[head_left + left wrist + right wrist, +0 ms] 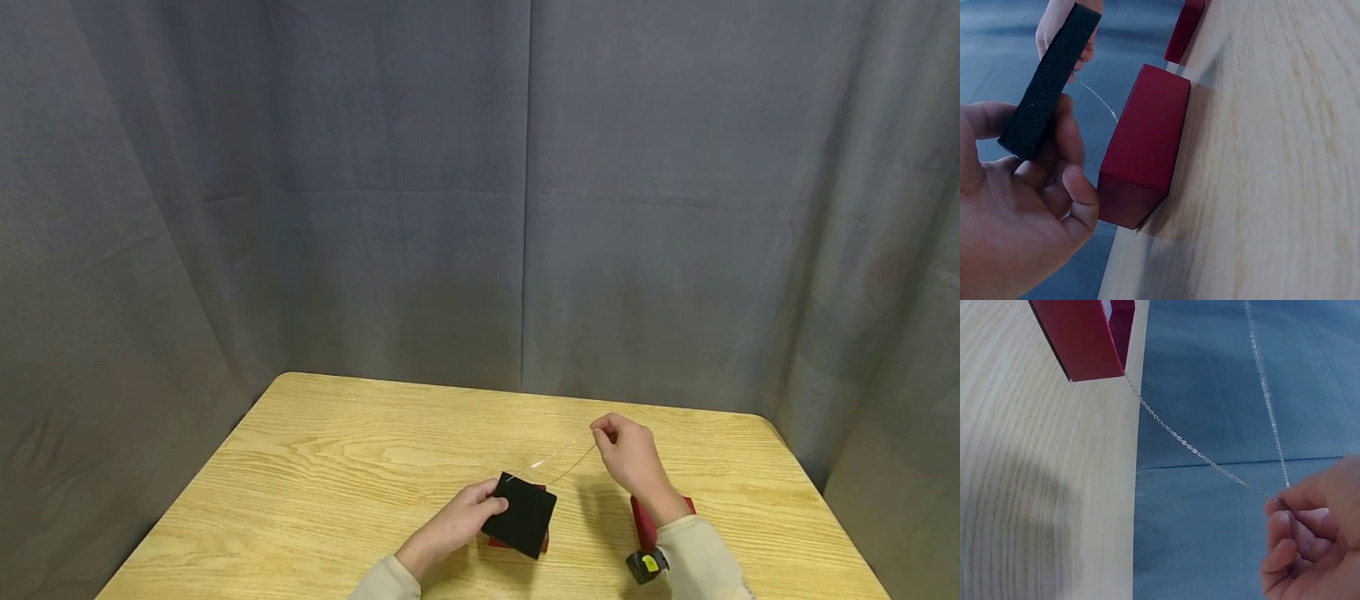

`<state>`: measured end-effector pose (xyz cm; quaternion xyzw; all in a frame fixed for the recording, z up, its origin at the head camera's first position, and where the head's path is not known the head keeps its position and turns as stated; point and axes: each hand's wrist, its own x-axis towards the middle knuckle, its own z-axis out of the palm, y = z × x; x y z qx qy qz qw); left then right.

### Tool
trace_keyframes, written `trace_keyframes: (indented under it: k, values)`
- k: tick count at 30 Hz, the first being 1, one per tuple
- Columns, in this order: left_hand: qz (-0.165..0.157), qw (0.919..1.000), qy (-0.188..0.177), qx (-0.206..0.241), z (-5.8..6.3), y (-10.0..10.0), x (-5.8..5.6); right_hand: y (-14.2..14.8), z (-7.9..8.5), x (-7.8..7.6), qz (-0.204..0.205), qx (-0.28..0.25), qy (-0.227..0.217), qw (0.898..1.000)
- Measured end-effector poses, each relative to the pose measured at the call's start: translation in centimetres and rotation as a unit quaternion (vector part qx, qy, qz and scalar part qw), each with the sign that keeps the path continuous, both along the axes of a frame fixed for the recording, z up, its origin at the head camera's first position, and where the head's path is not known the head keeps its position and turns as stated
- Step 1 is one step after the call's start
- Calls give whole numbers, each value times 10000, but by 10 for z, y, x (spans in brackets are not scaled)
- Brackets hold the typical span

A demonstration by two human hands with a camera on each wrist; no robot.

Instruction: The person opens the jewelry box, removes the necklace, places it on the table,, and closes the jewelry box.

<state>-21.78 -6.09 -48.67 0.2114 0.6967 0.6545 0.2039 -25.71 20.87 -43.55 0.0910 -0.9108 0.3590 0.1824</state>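
Observation:
My left hand (456, 522) grips a square black foam pad (521, 515) by one edge, the thumb lying on its top face. In the left wrist view the pad (1050, 81) shows its thick side, tilted and raised above the table. Just under it sits a red box (1147, 128) on the wood. With thumb and forefinger, my right hand (630, 454) pinches a fine silver chain (1192, 450), held up to the right of the pad. One strand runs down to a corner of the red box; the other slopes back toward the pad.
A second red box piece (645, 527) lies on the table by my right forearm, partly covered by it. The wooden table (360, 433) has rounded far corners. Grey curtains (405, 208) hang behind it and at both sides.

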Motion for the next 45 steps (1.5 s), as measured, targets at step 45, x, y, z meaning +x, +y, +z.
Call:
trace_keyframes:
  k: [45]
  values:
    - [62, 10000, -51, 23, 1, -2, 0, 38, 4, -9, -505, 58, 62, 9987]
